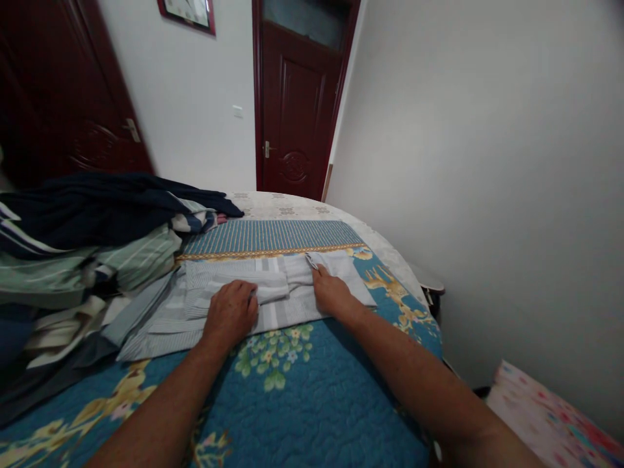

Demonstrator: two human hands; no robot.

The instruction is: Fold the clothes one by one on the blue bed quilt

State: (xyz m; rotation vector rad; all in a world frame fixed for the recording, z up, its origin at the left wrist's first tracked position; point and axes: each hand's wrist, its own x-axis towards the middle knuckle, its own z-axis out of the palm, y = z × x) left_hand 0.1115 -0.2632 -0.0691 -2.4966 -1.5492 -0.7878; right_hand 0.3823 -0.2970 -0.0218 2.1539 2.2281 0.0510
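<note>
A grey-and-white striped shirt [277, 316] lies folded over in a long strip on the bed-like blue cover. One narrow layer, seemingly a sleeve, runs lengthwise on top of it. My left hand [233, 311] rests on that layer near the middle, its fingers curled down against the cloth with the thumb close to them. To the right, my right hand [334, 291] pinches a small raised fold of the shirt between thumb and fingers. The shirt's left end reaches the clothes pile, which partly hides it.
A heap of clothes [88, 221], dark navy on top and pale green striped below, stands at the left. The blue floral quilted cover [302, 390] lies over a pale patterned cloth [292, 207] with a rounded edge. A white wall rises at the right, near a pink floral item [546, 416].
</note>
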